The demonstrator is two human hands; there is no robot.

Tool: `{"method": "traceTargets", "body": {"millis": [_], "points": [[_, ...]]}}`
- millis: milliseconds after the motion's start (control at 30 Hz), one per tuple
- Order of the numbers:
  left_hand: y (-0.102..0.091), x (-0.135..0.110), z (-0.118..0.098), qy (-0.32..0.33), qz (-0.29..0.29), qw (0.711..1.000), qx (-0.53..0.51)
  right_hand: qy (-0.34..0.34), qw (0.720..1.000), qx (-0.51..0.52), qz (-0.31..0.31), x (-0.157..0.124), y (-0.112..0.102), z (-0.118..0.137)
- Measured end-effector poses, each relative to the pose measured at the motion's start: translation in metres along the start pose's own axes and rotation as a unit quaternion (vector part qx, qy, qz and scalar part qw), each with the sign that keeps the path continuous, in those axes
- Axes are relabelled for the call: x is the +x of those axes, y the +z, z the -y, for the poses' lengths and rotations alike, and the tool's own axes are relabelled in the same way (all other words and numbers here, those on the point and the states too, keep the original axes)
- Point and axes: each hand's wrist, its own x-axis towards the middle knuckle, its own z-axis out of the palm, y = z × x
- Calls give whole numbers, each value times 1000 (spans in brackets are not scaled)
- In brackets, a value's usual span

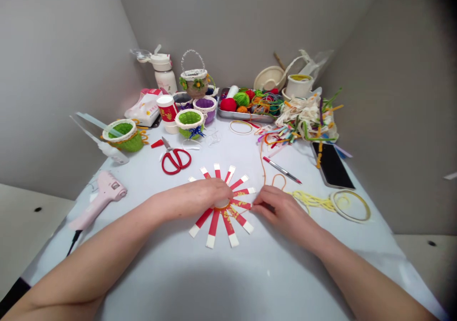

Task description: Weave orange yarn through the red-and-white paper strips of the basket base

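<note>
A paper cup cut into strips (222,218) lies flat on the white table covering (171,273), its red strips with white tips fanning out in a sunburst around the round base. My left hand (202,197) rests over the base, with the fingers curved onto it. My right hand (276,211) comes in from the right, its fingertips touching the ends of the red strips. Whether those fingertips pinch a strip is hard to see. The strips under both hands are partly hidden.
Red scissors (174,161) lie beyond the strips. To the left is a pink glue gun (103,197). To the right are a pen (282,170), a black phone (332,166) and yellow cord (314,201). Woven cups (189,123), a yarn tray (246,104) and ribbon scraps (300,121) stand behind.
</note>
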Motion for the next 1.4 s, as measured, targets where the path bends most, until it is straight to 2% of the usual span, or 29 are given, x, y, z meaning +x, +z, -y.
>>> {"method": "traceTargets", "body": {"millis": [100, 200, 400, 733, 900, 1133, 1400], "points": [[2, 0, 1, 10, 11, 1000, 3, 43, 996, -2, -75, 8, 10, -2], [3, 0, 2, 16, 7, 1000, 2, 50, 991, -26, -125, 13, 18, 0], [3, 0, -6, -17, 6, 1000, 11, 49, 991, -23, -119, 15, 19, 1], [13, 7, -7, -56, -91, 993, 49, 50, 992, -13, -117, 13, 17, -3], [13, 8, -7, -89, -72, 991, 69, 57, 992, -12, -111, 13, 16, -3], [2, 1, 1, -34, -40, 996, 68, -39, 997, 22, -62, 1, 1, 0], [-3, -3, 8, -3, 0, 1000, 10, -94, 990, -34, 103, -19, -13, 22]]}}
